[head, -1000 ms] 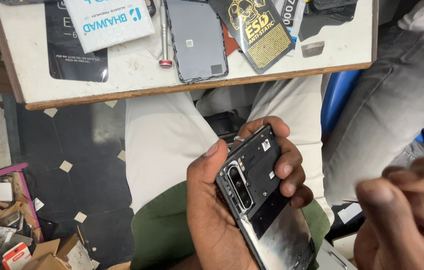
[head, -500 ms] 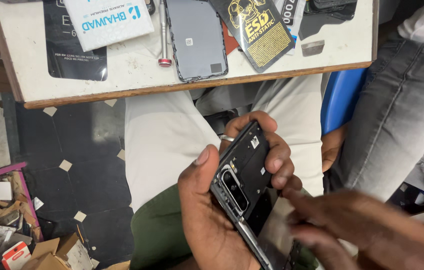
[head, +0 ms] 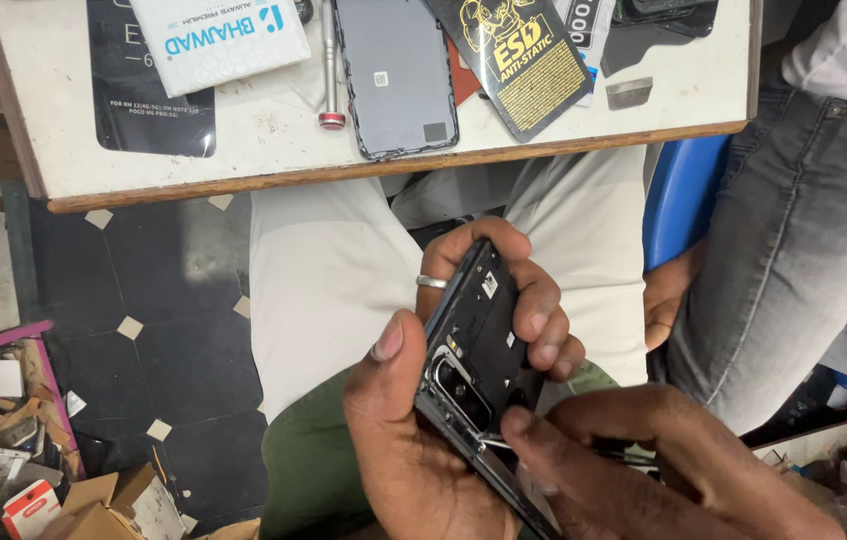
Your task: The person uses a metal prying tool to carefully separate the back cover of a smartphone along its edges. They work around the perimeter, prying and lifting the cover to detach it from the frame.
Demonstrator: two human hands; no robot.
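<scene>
Workspace: a white worktop [head: 274,140] with a wooden edge runs across the top of the view, over a dark tiled floor [head: 159,310] with pale inset squares.

Your left hand [head: 414,440] is closed around an opened smartphone [head: 474,360], back cover off, black inner frame and camera module exposed. The thumb presses one long edge; the fingers, one bearing a silver ring [head: 431,282], curl over the top and far edge. The phone sits tilted above your lap, below the table edge, top end pointing toward the table.

Your right hand [head: 644,450] comes in from the lower right, fingers pinched shut on thin metal tweezers [head: 504,443]. The tips sit at the phone's interior just below the camera module. Whether they touch a part, you cannot tell; the fingers hide most of the tool.

Beneath the hands: your light trousers [head: 334,270] and a green cloth [head: 309,470] on the lap.

On the worktop, nearest the edge: a grey phone back panel [head: 396,75], lying flat. Just beside it on the left, a slim metal screwdriver [head: 330,65] with a red collar. Further left, a white box [head: 219,35] resting over a black packet [head: 149,95]. To the right of the panel, a black-and-gold anti-static pouch [head: 524,60].

At right, another person in grey jeans [head: 794,230] sits on a blue stool [head: 679,200], one hand [head: 666,300] resting by the thigh.

Lower left floor: cardboard boxes and scrap [head: 34,480].
</scene>
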